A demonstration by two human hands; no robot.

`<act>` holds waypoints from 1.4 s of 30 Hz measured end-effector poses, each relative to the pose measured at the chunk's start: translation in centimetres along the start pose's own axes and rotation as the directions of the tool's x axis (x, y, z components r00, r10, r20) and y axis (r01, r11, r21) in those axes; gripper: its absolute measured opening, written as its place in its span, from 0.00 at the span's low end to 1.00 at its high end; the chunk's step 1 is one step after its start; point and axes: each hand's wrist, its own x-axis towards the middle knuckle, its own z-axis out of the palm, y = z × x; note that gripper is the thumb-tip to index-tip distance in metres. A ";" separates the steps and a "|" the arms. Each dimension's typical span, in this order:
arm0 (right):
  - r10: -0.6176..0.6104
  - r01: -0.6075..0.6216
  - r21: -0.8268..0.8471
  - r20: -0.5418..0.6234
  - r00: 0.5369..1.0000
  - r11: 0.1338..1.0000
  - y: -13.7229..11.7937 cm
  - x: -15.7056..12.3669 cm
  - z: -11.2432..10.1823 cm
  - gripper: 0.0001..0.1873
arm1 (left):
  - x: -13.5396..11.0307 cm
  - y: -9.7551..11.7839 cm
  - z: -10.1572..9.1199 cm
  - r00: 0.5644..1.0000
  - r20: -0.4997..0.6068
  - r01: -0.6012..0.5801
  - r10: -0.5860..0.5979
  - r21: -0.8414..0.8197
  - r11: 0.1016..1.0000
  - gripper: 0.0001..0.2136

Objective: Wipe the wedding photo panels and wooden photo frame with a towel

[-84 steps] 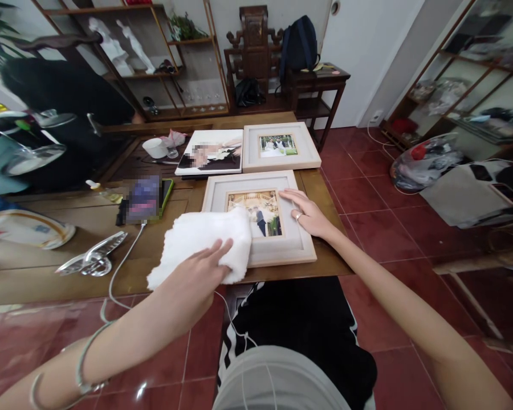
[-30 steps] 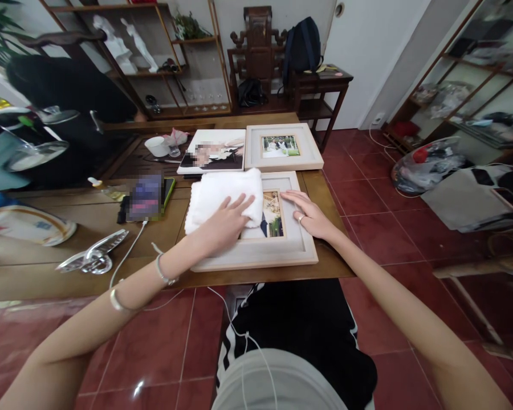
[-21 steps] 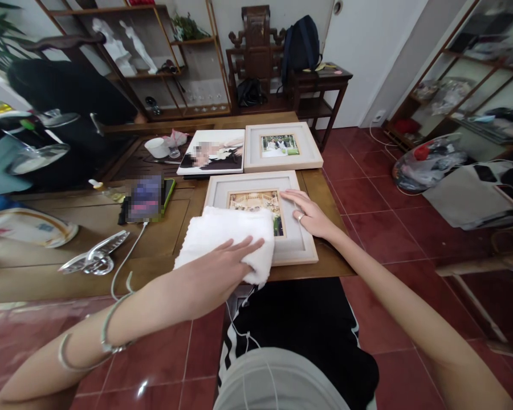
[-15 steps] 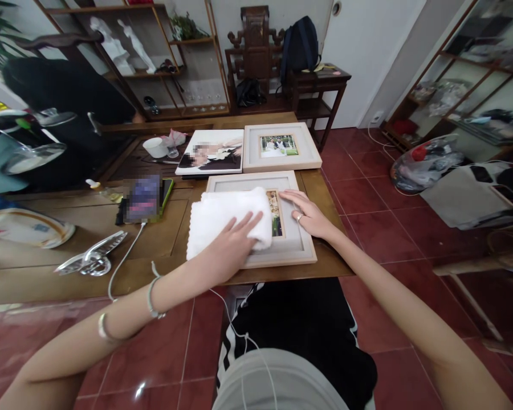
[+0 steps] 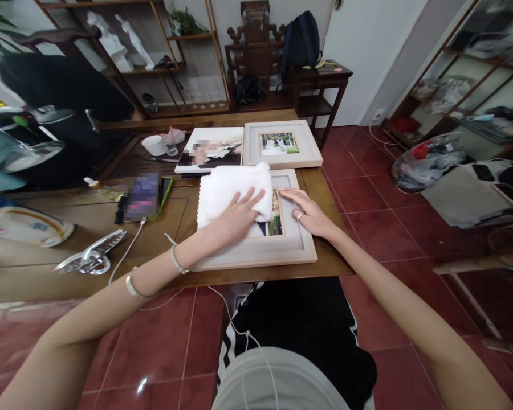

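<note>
A light wooden picture frame (image 5: 260, 253) with a photo lies flat at the near edge of the wooden table (image 5: 68, 273). My left hand (image 5: 235, 219) lies flat, fingers spread, on a folded white towel (image 5: 231, 191) that covers the frame's upper left part. My right hand (image 5: 310, 213), a ring on one finger, rests open on the frame's right border.
Behind lie a second framed photo (image 5: 277, 145) and an unframed print (image 5: 209, 151). A phone (image 5: 143, 196) with a white cable, a silver butterfly dish (image 5: 89, 259), a cup (image 5: 154, 145) and a plate (image 5: 25, 225) sit to the left. Red tiled floor lies to the right.
My left hand has pushed the towel away from me, from the frame's near left edge up to its far part. My right hand has stayed on the frame's right border.
</note>
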 end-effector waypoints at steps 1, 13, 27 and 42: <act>-0.002 0.002 0.005 -0.003 1.000 1.000 0.0 0.0 0.0 0.35 | -0.6 0.4 -0.5 0.999 0.040 -0.020 0.020 -0.006 1.000 0.19; -0.008 0.008 -0.016 -0.002 1.000 1.000 -0.4 0.1 0.0 0.35 | -6.6 6.4 -2.4 0.986 0.083 -0.135 0.144 -0.107 0.985 0.17; -0.009 0.009 -0.024 0.000 1.000 1.000 0.1 -0.1 -0.1 0.35 | 2.9 -1.0 0.5 0.974 -0.129 0.180 -0.184 -0.042 0.983 0.19; -0.005 0.005 -0.010 0.007 1.000 1.000 -0.4 0.0 -0.1 0.35 | -5.6 6.5 -4.5 0.969 0.130 -0.192 0.211 -0.143 0.971 0.17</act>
